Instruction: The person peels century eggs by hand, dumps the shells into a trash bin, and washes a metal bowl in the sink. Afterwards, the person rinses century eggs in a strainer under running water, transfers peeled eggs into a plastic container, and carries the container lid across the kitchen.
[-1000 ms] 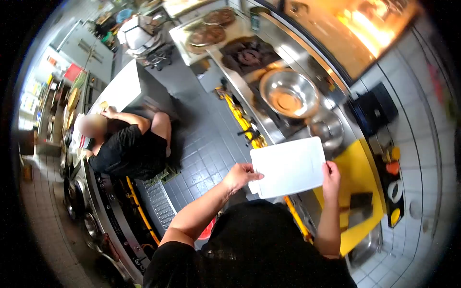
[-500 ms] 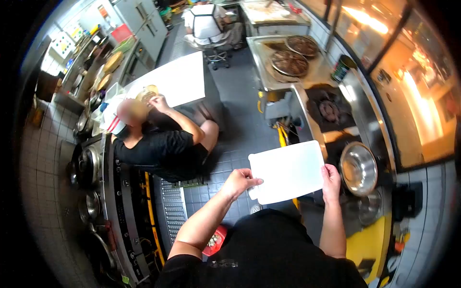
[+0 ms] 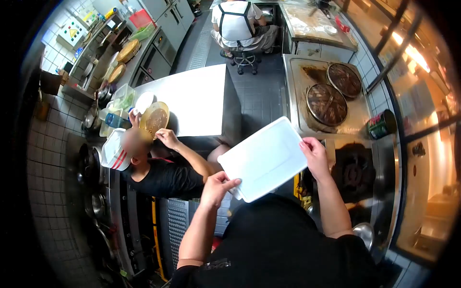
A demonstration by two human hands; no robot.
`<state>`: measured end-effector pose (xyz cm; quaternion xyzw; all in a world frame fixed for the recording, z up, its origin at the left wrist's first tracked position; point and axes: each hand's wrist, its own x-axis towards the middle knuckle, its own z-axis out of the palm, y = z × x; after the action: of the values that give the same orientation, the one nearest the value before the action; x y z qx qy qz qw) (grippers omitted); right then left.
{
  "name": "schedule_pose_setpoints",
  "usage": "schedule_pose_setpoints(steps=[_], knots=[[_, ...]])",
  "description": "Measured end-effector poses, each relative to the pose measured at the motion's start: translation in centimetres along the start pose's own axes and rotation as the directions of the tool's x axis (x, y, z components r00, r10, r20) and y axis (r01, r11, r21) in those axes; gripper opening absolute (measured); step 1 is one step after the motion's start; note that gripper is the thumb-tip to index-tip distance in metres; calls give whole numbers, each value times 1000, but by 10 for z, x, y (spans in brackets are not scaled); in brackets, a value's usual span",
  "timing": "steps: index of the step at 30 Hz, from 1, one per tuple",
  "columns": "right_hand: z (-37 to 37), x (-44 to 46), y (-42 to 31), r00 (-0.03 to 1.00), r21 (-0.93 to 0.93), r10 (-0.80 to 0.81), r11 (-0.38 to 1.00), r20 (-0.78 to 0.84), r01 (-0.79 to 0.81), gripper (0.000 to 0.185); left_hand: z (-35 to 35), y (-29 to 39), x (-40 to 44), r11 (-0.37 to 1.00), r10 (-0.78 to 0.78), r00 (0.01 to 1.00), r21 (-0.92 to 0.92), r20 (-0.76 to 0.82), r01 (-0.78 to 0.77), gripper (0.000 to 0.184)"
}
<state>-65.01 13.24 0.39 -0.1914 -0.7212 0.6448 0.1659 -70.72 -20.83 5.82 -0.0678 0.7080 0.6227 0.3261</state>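
My left hand (image 3: 218, 189) pinches the near left corner of a white rectangular plastic tray (image 3: 266, 161), thumb on top. On its right edge, my right hand (image 3: 314, 156) is closed with the fingers partly hidden underneath. The tray is tilted across in front of my body, above the floor, and its inside looks bare. A small pale tab shows by my left thumb. To the left, a co-worker in a white cap (image 3: 116, 151) sits at a white-topped table (image 3: 197, 96), hands at a yellowish bowl (image 3: 154, 120).
A stove burner (image 3: 354, 170) lies on my right, with a metal bowl (image 3: 365, 234) nearer me. Two round pans of dark food (image 3: 326, 104) rest on the counter ahead. A large can (image 3: 382, 124) stands by the window. Another person (image 3: 237, 21) sits on a wheeled stool farther off.
The tray has turned anticlockwise in my hands, its right end now raised farther from me. My view has shifted forward and right, bringing the pans closer. Both hands keep their hold.
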Motion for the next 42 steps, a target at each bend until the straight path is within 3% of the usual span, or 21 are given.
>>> schedule_pose_setpoints(steps=[8, 19, 25, 32, 36, 42], knots=[[90, 206, -35, 976, 21, -46, 999, 214, 42, 18, -43, 87, 127, 988, -25, 989, -153, -147, 2, 20], [174, 423, -58, 976, -87, -11, 996, 218, 31, 18, -106, 195, 319, 993, 1, 990, -114, -142, -17, 19], [211, 544, -46, 954, -62, 1, 998, 300, 18, 17, -112, 241, 407, 978, -20, 982, -207, -188, -20, 18], [268, 720, -14, 875, -62, 16, 998, 483, 16, 15, -106, 284, 530, 949, -98, 931, -314, -352, -19, 17], [293, 823, -35, 776, -126, -10, 985, 630, 115, 15, -87, 317, 599, 904, -143, 882, -423, -449, -68, 18], [332, 938, -58, 694, -102, -49, 979, 718, 175, 15, -66, 380, 664, 852, -177, 822, -502, -541, -147, 20]])
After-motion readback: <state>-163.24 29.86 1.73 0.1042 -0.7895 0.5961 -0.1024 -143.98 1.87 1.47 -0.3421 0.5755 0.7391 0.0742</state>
